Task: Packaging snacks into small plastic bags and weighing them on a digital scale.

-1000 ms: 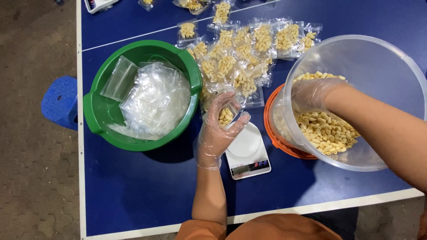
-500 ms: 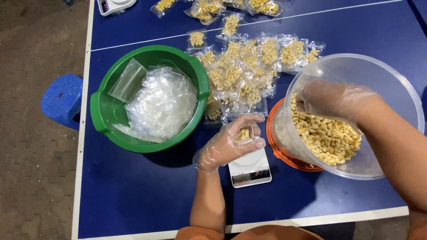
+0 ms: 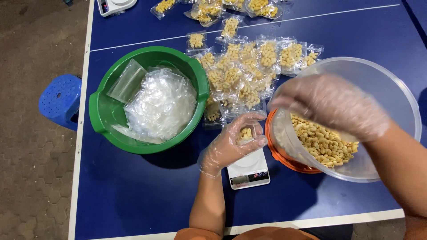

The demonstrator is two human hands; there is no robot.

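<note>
Holding a small clear bag (image 3: pixel 245 133) of pasta just above the white scale (image 3: pixel 248 171), the left hand (image 3: pixel 231 144) kept its grip closed around it. The right hand (image 3: pixel 331 104), blurred with fingers loosely spread, hovered over the clear tub (image 3: pixel 400 102) on the blue table (image 3: pixel 147 191).

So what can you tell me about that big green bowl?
The green bowl is round, looks like plastic, and has a thick rolled rim with a small handle lip on its left and right sides. It sits upright on the blue table, left of the person's left hand, which doesn't touch it. Inside lies a loose heap of empty clear plastic bags. Filled snack packets lie just past its right rim.
</note>
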